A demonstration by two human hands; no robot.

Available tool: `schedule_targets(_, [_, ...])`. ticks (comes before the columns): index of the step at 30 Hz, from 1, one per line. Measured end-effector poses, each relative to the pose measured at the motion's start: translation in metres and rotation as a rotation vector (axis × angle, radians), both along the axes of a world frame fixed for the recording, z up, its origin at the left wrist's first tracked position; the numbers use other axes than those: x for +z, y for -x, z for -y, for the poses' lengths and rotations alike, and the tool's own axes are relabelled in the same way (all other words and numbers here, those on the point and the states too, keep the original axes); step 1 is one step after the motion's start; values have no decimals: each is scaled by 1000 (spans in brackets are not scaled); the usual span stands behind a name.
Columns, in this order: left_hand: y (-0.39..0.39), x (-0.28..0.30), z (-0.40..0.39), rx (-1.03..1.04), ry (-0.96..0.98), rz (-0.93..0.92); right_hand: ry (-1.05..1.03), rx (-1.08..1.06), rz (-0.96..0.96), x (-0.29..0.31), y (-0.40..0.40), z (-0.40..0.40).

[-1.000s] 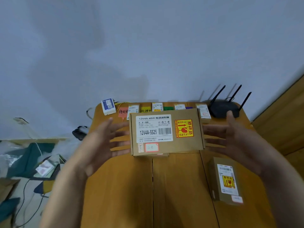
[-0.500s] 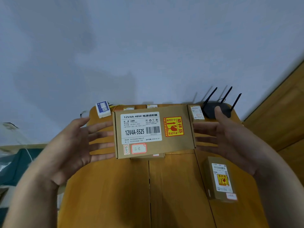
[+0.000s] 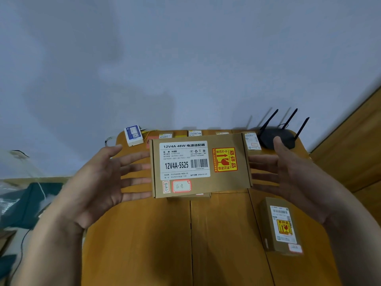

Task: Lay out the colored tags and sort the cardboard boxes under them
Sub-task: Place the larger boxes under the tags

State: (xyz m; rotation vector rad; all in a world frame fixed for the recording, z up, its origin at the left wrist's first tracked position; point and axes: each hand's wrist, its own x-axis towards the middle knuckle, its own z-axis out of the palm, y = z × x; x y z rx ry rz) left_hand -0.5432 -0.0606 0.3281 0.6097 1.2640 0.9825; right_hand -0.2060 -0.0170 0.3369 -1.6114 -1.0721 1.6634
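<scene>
Between our two hands sits the large cardboard box, held label-up above the wooden table. Our left hand is spread wide, fingers straight, their tips going behind the box's left edge. Our right hand is likewise wide, straight fingers reaching behind the right edge, thumb raised. We cannot tell how firmly either hand presses the box.

Box face: white printed label reading 12V4A-5525 with barcode, yellow-and-red fragile sticker to its right, two small red-bordered stickers at the lower left.

Just below the box's lower edge, the rim of a second box shows; whether the two touch we cannot tell.

Near the right hand's wrist, a smaller cardboard box lies on the table, label up, apart from the held box.

Along the far table edge, a row of small boxes peeks over the held box, with one more at its upper right corner. Any tags there are mostly hidden.

Far right: black router, three antennas up. Far left: white-and-blue device.
</scene>
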Motion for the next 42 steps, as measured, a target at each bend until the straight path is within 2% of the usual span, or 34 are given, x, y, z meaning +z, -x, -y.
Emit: schedule_targets(42, [-7, -27, -21, -33, 62, -26, -3, -48, 56, -33, 14, -7])
